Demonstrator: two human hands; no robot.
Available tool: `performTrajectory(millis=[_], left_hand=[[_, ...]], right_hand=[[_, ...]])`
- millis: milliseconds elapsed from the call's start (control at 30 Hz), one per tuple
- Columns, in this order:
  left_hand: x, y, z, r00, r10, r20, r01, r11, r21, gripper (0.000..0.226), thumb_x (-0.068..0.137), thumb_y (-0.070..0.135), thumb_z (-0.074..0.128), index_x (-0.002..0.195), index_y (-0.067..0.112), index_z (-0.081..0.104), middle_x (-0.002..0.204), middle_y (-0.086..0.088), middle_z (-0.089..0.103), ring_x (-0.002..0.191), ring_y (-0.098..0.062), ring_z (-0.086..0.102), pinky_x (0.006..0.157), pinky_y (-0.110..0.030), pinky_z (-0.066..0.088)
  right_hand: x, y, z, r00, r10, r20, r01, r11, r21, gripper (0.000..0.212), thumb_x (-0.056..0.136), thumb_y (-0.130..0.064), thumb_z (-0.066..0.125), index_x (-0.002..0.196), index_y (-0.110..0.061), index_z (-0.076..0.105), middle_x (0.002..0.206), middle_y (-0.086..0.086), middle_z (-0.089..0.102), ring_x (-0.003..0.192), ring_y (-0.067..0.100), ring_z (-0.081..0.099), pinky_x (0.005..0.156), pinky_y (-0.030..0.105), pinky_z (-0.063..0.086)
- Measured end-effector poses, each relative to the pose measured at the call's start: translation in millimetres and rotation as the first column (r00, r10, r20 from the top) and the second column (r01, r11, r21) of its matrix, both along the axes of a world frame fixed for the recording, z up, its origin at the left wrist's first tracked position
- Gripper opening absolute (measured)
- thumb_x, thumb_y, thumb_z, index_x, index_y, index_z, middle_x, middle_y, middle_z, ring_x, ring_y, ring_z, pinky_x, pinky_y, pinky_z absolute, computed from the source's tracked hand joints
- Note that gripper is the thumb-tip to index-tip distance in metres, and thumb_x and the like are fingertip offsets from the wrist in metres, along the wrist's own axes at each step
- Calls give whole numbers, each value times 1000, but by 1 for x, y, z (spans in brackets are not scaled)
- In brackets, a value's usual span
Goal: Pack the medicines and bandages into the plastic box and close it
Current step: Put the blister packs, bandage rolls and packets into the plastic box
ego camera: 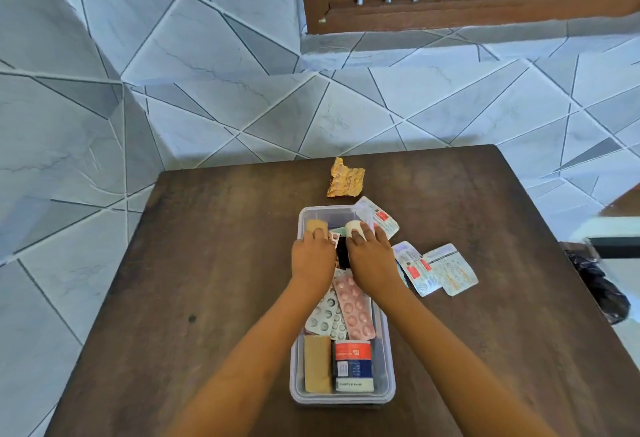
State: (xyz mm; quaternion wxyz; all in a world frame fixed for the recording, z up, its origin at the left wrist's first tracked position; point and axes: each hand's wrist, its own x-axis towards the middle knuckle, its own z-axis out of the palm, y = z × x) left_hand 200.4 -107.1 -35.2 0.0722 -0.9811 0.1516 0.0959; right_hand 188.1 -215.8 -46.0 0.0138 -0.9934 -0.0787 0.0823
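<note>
A clear plastic box point(389, 360) sits open in the middle of the dark wooden table point(214, 263). Inside lie pink and silver blister strips point(353, 312), a tan bandage strip point(317, 364) and a red, white and blue medicine carton point(353, 364). My left hand point(311, 260) grips a tan bandage roll point(317, 227) at the box's far left end. My right hand point(370, 256) holds a white bandage roll point(354, 227) at the far right end. A black item shows between my hands.
A crumpled gold foil strip point(345, 178) lies beyond the box. One white medicine sachet point(379, 218) leans on the box's far right corner, and two more sachets point(436, 268) lie to the right. No lid is in view. A dark bag point(599, 284) hangs off the table's right edge.
</note>
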Motion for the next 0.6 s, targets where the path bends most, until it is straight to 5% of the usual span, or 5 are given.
performTrajectory(millis=[200,300,400,500,600], left_hand=[[6,-3,10,991,49,-122,-54,998,-38,35,93,9,44,127,3,51,132,-17,47,117,-32,53,89,-40,50],[9,0,19,994,99,-54,-108,975,-192,30,93,14,45,120,9,56,120,-13,60,105,-28,62,82,-38,53],[9,-12,30,994,111,-11,-105,901,-421,32,95,20,45,122,17,61,123,-7,64,108,-22,62,88,-33,51],[6,-46,41,998,-25,-53,-4,873,-487,33,95,21,48,126,18,57,130,-6,62,116,-20,58,94,-30,47],[0,-85,34,969,-233,-80,199,932,-302,35,93,27,51,125,15,57,129,-11,61,119,-25,54,100,-35,43]], right_hand=[[-4,-2,0,997,8,-82,-1,997,82,54,94,-20,44,144,-9,27,156,12,22,147,26,10,120,42,6],[-19,-19,7,995,-99,31,74,886,458,46,91,-14,47,137,-9,42,148,12,40,139,28,32,117,41,23],[-35,-51,12,925,-350,148,185,754,630,33,88,-8,51,120,-6,58,125,15,61,114,31,57,94,39,47],[-42,-86,7,858,-510,-56,455,706,542,33,89,-12,52,122,-9,55,125,13,61,111,30,59,88,37,48],[-43,-103,-9,831,-531,-167,551,741,384,34,84,-16,57,117,-7,56,120,15,63,107,31,61,83,36,50]])
